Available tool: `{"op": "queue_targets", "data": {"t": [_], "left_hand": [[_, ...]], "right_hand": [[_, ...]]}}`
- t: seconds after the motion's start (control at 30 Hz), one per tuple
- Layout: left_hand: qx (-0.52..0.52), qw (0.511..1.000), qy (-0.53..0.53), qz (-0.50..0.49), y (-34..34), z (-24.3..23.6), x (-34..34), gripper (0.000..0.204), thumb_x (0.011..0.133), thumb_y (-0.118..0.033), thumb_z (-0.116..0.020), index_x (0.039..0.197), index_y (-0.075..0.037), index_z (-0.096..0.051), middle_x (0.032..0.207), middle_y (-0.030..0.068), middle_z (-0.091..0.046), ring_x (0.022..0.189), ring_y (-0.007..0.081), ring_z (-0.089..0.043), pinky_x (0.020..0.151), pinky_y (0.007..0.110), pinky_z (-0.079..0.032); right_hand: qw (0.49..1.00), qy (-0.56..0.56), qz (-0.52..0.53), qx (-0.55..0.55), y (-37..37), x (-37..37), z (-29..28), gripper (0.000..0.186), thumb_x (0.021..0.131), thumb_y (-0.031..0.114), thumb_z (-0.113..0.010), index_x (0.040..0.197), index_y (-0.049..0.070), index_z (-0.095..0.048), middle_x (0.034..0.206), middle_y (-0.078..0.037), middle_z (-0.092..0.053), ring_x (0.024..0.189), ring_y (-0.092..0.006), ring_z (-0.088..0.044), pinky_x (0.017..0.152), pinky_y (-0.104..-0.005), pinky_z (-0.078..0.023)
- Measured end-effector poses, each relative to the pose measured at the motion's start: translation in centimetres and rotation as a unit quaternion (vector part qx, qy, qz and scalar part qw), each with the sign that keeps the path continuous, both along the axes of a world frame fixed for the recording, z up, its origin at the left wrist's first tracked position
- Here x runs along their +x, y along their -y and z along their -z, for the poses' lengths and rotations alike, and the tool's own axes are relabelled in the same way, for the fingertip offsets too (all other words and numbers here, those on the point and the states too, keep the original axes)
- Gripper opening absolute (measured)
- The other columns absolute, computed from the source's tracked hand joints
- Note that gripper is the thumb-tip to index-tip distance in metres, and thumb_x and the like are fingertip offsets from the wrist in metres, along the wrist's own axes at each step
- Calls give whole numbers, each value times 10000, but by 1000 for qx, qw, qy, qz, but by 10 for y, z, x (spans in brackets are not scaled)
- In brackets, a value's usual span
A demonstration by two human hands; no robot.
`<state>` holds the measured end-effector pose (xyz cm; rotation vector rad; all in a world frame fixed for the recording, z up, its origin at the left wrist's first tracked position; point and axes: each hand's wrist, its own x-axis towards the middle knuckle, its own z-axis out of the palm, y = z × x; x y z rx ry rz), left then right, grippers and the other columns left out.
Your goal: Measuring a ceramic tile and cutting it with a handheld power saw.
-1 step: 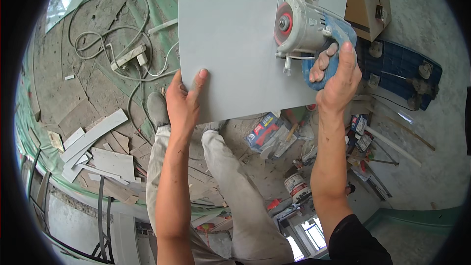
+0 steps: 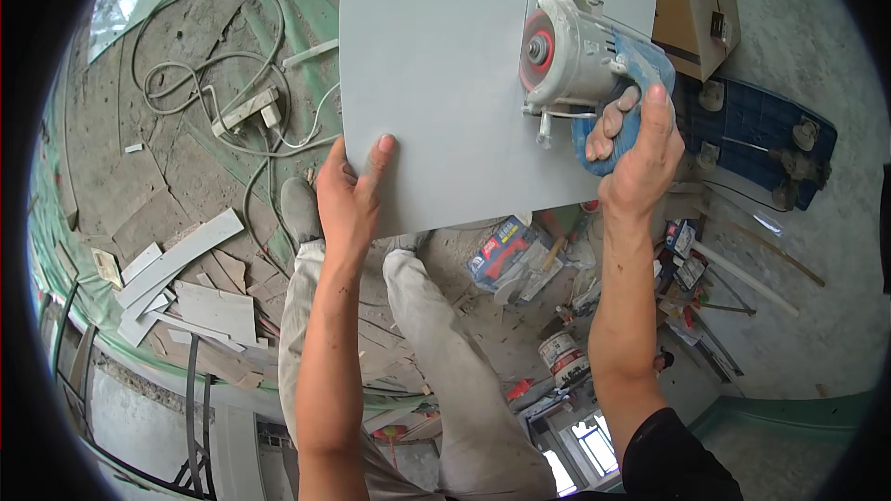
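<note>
A large light-grey panel (image 2: 436,65) lies in front of me, its near edge over my feet. My left hand (image 2: 351,187) grips its near left corner, thumb on top and fingers curled under the edge. Over the panel's right part, my right hand (image 2: 640,144) is wrapped round the blue handle of a handheld disc cutter (image 2: 580,56). The cutter has a dusty silver body and a red-ringed disc facing left. Thin straight lines mark the panel beside the disc. Whether the disc is spinning, I cannot tell. What supports the panel is hidden.
A power strip (image 2: 246,112) with coiled cable lies on the dusty floor at left. Panel offcuts (image 2: 190,255) are heaped nearer. At right are a cardboard box (image 2: 696,0), a blue wheeled platform (image 2: 756,130), a bucket (image 2: 564,357) and scattered tools.
</note>
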<state>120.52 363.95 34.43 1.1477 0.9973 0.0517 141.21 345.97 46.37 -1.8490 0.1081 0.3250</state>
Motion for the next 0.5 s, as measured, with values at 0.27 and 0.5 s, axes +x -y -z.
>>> {"op": "queue_targets", "data": {"t": [0.27,0.5], "left_hand": [[16,1000,-10,5,-2,-1,2,570,1044,-471,-782,1276,43,-696,953,56,-764,775,89,-651,706,269,-532],[41,997,-48,34,-4,0,-1,578,1032,-500,-787,1237,35,-712,863,37,-742,704,72,-596,654,272,-507]], "right_hand": [[1000,1,22,22,3,-11,-2,444,1115,432,-624,935,26,-606,689,-64,-567,504,-146,-524,488,-319,-451],[1000,-1,2,1,9,-15,1,462,1132,480,-562,1005,37,-600,713,-75,-561,515,-158,-511,497,-323,-451]]}}
